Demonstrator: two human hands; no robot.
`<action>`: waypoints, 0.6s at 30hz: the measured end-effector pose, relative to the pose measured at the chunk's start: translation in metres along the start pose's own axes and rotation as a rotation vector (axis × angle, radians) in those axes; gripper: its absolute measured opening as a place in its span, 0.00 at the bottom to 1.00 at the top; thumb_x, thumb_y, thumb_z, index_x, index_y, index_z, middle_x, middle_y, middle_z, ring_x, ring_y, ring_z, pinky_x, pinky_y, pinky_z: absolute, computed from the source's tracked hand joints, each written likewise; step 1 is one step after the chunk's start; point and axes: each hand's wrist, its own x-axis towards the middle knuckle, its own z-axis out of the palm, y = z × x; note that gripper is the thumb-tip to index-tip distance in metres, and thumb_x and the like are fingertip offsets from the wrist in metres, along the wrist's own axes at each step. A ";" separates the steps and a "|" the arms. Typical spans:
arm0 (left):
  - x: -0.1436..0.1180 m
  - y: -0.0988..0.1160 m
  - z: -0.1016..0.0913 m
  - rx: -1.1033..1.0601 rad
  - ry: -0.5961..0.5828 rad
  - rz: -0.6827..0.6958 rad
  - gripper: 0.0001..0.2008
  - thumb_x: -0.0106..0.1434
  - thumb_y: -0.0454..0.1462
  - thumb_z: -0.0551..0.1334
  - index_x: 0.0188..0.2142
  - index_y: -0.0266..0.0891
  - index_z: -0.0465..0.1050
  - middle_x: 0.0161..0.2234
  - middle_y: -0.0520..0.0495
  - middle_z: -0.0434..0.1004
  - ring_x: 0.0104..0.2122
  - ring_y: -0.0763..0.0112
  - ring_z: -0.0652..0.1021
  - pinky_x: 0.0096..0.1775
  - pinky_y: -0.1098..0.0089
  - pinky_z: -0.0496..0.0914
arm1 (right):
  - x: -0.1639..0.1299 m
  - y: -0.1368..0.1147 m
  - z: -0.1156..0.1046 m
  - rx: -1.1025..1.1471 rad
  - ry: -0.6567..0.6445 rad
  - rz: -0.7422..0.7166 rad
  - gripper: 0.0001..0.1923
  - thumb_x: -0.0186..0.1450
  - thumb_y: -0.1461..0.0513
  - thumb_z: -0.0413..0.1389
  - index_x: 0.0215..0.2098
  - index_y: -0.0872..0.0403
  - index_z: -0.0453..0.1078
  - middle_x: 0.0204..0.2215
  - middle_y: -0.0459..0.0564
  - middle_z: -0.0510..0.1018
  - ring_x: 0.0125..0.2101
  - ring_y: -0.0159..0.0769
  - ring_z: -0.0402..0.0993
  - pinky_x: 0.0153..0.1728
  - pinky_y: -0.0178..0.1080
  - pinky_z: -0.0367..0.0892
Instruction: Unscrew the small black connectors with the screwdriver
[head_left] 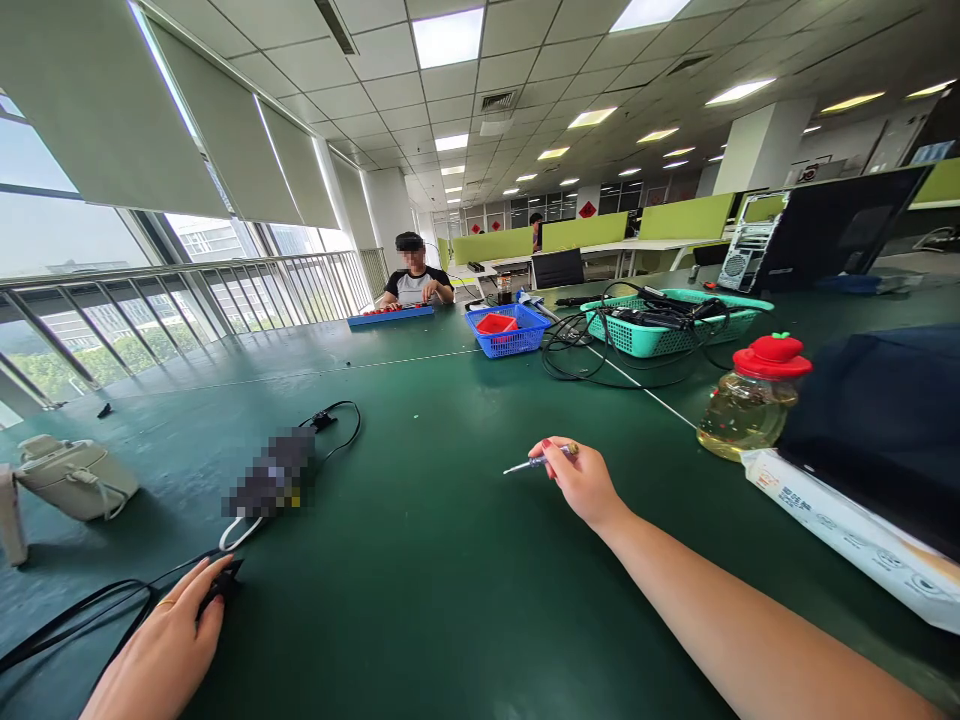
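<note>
My right hand (577, 480) is closed on a slim screwdriver (531, 464) with a clear handle, a little above the green table (420, 600). Its thin metal shaft points left. My left hand (169, 635) lies low at the left, its fingers closed over a small black object (225, 580), mostly covered by the hand. A black cable (112, 590) runs beside that hand. Just beyond it rests a dark blurred-out item (271, 472), with a white loop at its near end and a black cord at its far end.
At left stands a light-coloured bag (75, 478). A blue basket (510, 340) and a teal basket (645, 342) of black cables sit farther back. Right are a red-lidded jar (750, 405) and a white box (847, 530). Across the table a person (414, 285) works at a blue tray (390, 316).
</note>
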 end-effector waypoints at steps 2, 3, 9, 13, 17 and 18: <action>0.000 0.001 -0.002 0.004 -0.009 -0.007 0.29 0.66 0.45 0.45 0.64 0.40 0.60 0.64 0.39 0.64 0.53 0.50 0.76 0.55 0.50 0.69 | 0.000 0.001 0.000 -0.003 -0.002 0.003 0.25 0.63 0.44 0.52 0.29 0.55 0.76 0.17 0.44 0.65 0.19 0.32 0.59 0.21 0.36 0.55; 0.000 0.001 -0.003 0.008 -0.008 -0.009 0.29 0.66 0.45 0.45 0.64 0.41 0.61 0.63 0.39 0.64 0.53 0.50 0.76 0.55 0.50 0.69 | 0.000 0.001 0.000 -0.005 -0.005 0.004 0.24 0.64 0.44 0.51 0.29 0.55 0.76 0.17 0.44 0.65 0.19 0.32 0.60 0.21 0.36 0.55; 0.003 -0.005 -0.002 0.020 -0.023 0.024 0.30 0.65 0.44 0.45 0.63 0.41 0.62 0.63 0.41 0.66 0.55 0.51 0.74 0.56 0.50 0.68 | 0.001 0.000 0.000 -0.018 -0.010 -0.001 0.23 0.64 0.45 0.51 0.28 0.54 0.75 0.17 0.45 0.65 0.19 0.32 0.61 0.21 0.36 0.56; 0.007 -0.007 -0.005 0.003 -0.027 0.089 0.31 0.60 0.38 0.45 0.61 0.37 0.66 0.62 0.40 0.66 0.57 0.55 0.72 0.59 0.53 0.66 | 0.001 -0.001 0.000 -0.007 -0.007 0.001 0.24 0.63 0.44 0.52 0.29 0.55 0.76 0.17 0.44 0.64 0.19 0.32 0.60 0.20 0.36 0.55; 0.006 0.010 -0.018 0.006 -0.026 0.055 0.29 0.57 0.39 0.49 0.55 0.37 0.73 0.56 0.38 0.72 0.53 0.56 0.75 0.59 0.55 0.66 | 0.000 -0.002 0.001 -0.012 -0.012 0.017 0.25 0.63 0.44 0.51 0.28 0.55 0.75 0.17 0.45 0.64 0.19 0.32 0.59 0.20 0.35 0.55; 0.004 0.014 -0.021 0.003 -0.020 0.061 0.27 0.57 0.40 0.49 0.53 0.37 0.75 0.55 0.38 0.74 0.52 0.56 0.76 0.58 0.56 0.68 | 0.000 -0.002 0.001 -0.014 -0.013 0.021 0.25 0.63 0.44 0.51 0.28 0.55 0.75 0.17 0.45 0.64 0.19 0.32 0.59 0.20 0.35 0.55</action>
